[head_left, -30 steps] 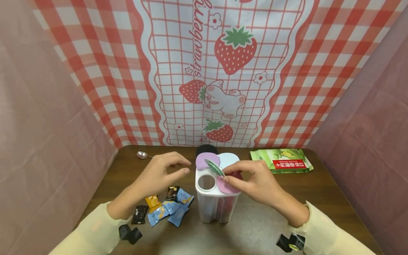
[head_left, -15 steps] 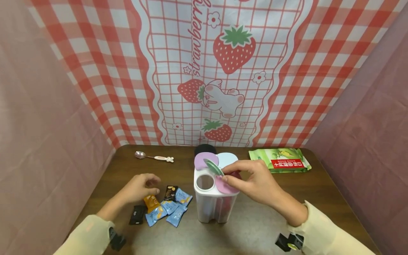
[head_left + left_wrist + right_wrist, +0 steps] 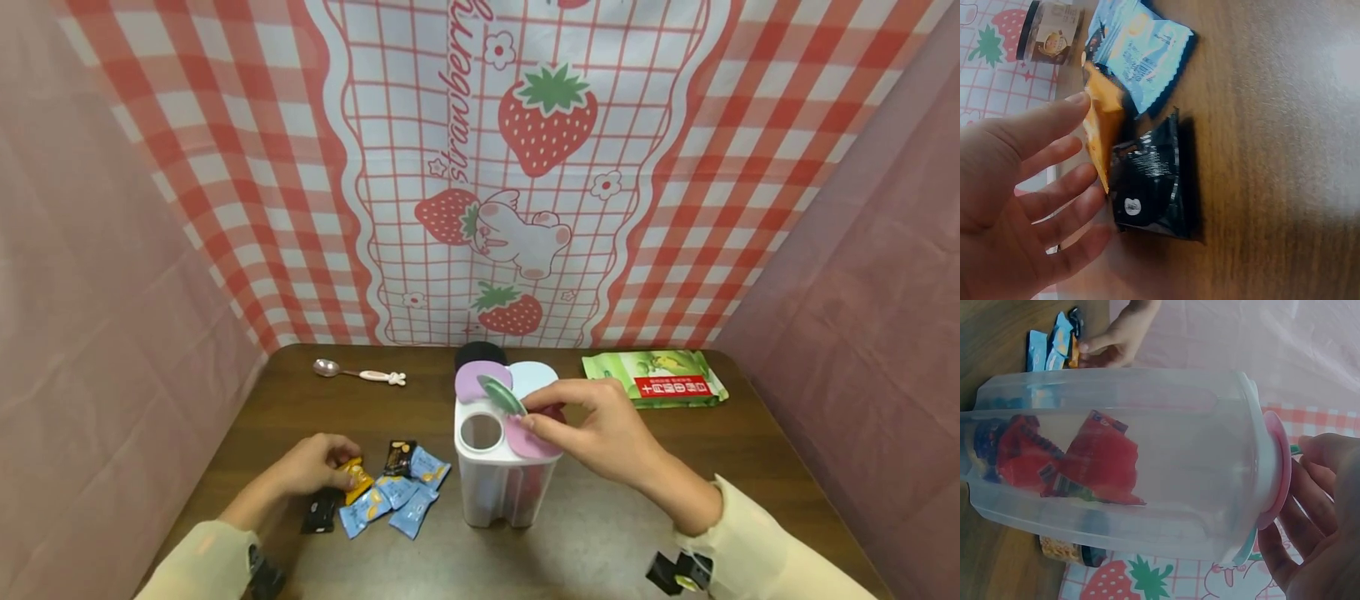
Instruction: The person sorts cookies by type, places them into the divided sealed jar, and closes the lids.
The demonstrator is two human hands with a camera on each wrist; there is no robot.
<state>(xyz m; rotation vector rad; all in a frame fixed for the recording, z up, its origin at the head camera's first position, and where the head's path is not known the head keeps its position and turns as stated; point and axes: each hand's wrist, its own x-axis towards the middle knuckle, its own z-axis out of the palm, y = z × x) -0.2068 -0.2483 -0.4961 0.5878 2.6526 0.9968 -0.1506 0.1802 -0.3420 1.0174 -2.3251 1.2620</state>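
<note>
My left hand (image 3: pixel 309 468) pinches a small orange snack packet (image 3: pixel 357 482) between thumb and fingers at the left of the table. Beside it lie a black packet (image 3: pixel 1147 181), several light-blue packets (image 3: pixel 412 510) and a dark brown packet (image 3: pixel 401 457). My right hand (image 3: pixel 603 427) pinches the green flip lid (image 3: pixel 499 395) at its edge and holds it raised. That lid belongs to a clear storage container (image 3: pixel 480 493) with a white top, whose round front-left opening is uncovered. Its pink lid (image 3: pixel 531 438), purple lid (image 3: pixel 482 381) and pale-blue lid (image 3: pixel 532 377) lie down. Red packets (image 3: pixel 1104 456) show inside the container.
A black-lidded jar (image 3: pixel 480 355) stands behind the container. Toward the back left lies a spoon (image 3: pixel 360 372) with a bunny-ended handle. A green wipes pack (image 3: pixel 656 379) is at the back right. Cloth walls surround the table (image 3: pixel 600 533).
My left hand has moved from beside the container down and left to the snack packets, and its fingers have closed on the orange one. My right hand has stayed on the green lid.
</note>
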